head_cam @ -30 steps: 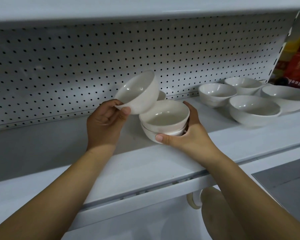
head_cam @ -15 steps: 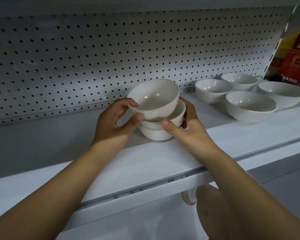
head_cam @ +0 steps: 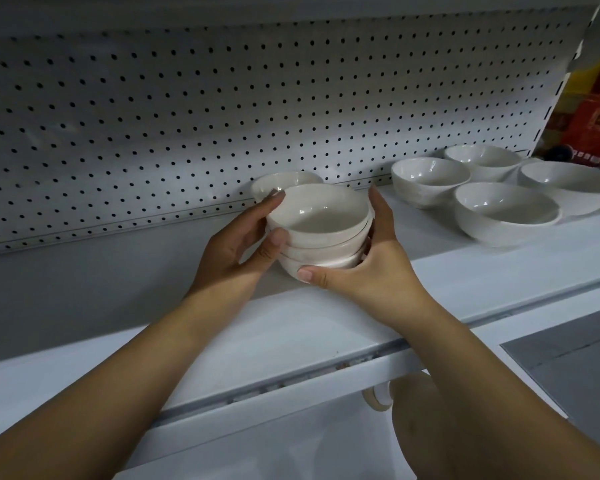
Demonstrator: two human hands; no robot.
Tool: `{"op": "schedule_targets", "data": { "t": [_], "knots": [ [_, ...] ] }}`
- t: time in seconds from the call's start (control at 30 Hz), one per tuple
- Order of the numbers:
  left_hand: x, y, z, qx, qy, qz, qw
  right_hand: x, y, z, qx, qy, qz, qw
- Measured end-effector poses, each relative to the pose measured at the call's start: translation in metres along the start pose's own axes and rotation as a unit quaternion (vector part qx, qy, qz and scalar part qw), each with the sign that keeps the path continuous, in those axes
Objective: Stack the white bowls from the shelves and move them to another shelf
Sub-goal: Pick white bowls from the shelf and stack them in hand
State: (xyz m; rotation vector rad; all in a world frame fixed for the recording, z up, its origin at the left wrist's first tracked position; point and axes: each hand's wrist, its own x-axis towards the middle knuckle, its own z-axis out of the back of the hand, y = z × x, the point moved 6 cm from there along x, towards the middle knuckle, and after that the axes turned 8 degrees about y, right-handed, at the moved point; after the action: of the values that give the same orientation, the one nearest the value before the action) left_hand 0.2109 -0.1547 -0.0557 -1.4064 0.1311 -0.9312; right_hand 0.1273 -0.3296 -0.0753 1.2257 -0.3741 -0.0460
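Observation:
A stack of three white bowls point(head_cam: 321, 225) stands on the white shelf point(head_cam: 291, 327), in the middle of the view. My left hand point(head_cam: 238, 245) grips its left side, thumb on the rim of the top bowl. My right hand point(head_cam: 371, 265) cups its right side, thumb under the bottom bowl. One more white bowl point(head_cam: 278, 183) sits just behind the stack, against the pegboard. Several loose white bowls stand to the right: one near the back point(head_cam: 428, 180), one behind it point(head_cam: 482, 161), a larger one in front point(head_cam: 506, 213) and a wide one at the far right point(head_cam: 572, 185).
A perforated white back panel point(head_cam: 222, 109) closes the shelf behind the bowls. Red and yellow packaging point(head_cam: 596, 109) shows past the panel's right end. Below the shelf's front lip hang a roll of tape point(head_cam: 378, 400) and a pale rounded object point(head_cam: 420, 420).
My left hand brought the bowl it held down into the stack held by my right hand. It now sits nested as the top bowl, and both hands clasp the stack.

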Motion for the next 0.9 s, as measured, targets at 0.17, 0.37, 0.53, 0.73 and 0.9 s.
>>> {"op": "schedule_targets", "data": {
  "t": [0.17,0.37,0.53,0.73,0.9],
  "knots": [
    [0.000,0.002,0.006,0.047,-0.084,0.001,0.995,-0.004,0.001,0.009,0.024,-0.058,0.015,0.998],
    [0.022,0.018,0.004,0.206,-0.073,0.103,0.970,-0.002,-0.003,0.023,0.044,-0.196,0.035,0.979],
    [0.069,0.045,0.017,0.226,-0.090,0.168,0.955,0.002,-0.011,0.028,0.030,-0.229,0.040,0.972],
    [0.081,0.062,0.005,0.244,-0.031,0.144,0.959,0.003,-0.014,0.032,0.049,-0.223,0.043,0.973],
    [0.081,0.070,0.019,0.207,-0.068,0.130,0.967,0.001,-0.011,0.034,0.050,-0.216,0.049,0.974]
  ]
}}
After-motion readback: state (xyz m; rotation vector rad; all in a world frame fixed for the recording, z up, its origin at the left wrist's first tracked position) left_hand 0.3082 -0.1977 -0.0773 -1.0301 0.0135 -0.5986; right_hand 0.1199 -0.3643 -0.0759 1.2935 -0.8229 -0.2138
